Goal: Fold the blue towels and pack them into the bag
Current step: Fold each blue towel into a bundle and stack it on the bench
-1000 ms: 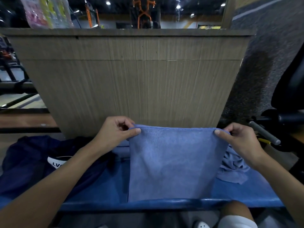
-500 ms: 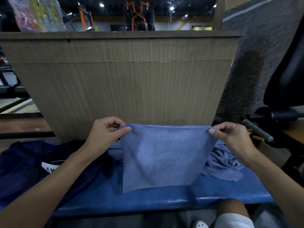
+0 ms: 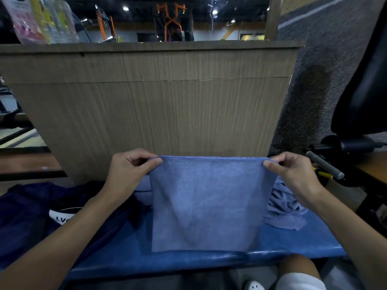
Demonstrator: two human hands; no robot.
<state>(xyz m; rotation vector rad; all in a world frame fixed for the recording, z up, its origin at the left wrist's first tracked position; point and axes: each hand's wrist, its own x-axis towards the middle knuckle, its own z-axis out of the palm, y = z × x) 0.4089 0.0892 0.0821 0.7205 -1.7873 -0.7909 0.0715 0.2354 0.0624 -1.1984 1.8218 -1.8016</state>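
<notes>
Above the bench (image 3: 129, 256), 2 hands (left hand (image 3: 127, 172), right hand (image 3: 293, 174)) pinched on towel (image 3: 207, 206) corners

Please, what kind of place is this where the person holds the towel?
Most likely a gym. The towel hangs over a blue padded bench, orange steel exercise frames stand beyond the wooden counter, and a black padded machine stands at the right.

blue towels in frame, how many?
2. One towel is held up by its top corners between the left hand and right hand; a crumpled towel lies on the bench at right. Others may be hidden behind it.
</notes>
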